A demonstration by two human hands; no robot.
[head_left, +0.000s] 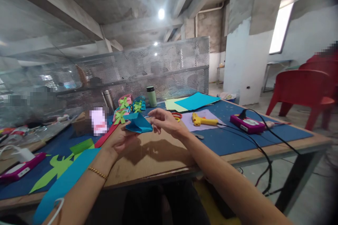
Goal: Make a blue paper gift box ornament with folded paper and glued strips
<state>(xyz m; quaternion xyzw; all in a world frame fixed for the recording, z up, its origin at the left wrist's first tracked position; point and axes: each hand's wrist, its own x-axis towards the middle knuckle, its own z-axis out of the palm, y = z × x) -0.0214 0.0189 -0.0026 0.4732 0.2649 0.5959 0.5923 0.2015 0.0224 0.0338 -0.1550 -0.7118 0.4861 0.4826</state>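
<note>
A folded blue felt piece [139,123] is held above the brown cardboard on the table. My left hand [121,139] grips it from the left and below, with a gold bead bracelet on that wrist. At its right edge my right hand [166,122] has its fingers bent, thumb and forefinger pinched together near a thin, pale thing too small to name. Behind the blue piece stand small pink and blue felt items with green bows [124,102]. Red-handled scissors [176,115] lie just beyond my right hand.
A yellow glue gun [204,120] rests on a lilac sheet, its cord running right past a purple power strip [247,123]. Blue and pale green sheets [196,101] and a green bottle [151,96] are behind. Green cut-outs [56,168] lie left.
</note>
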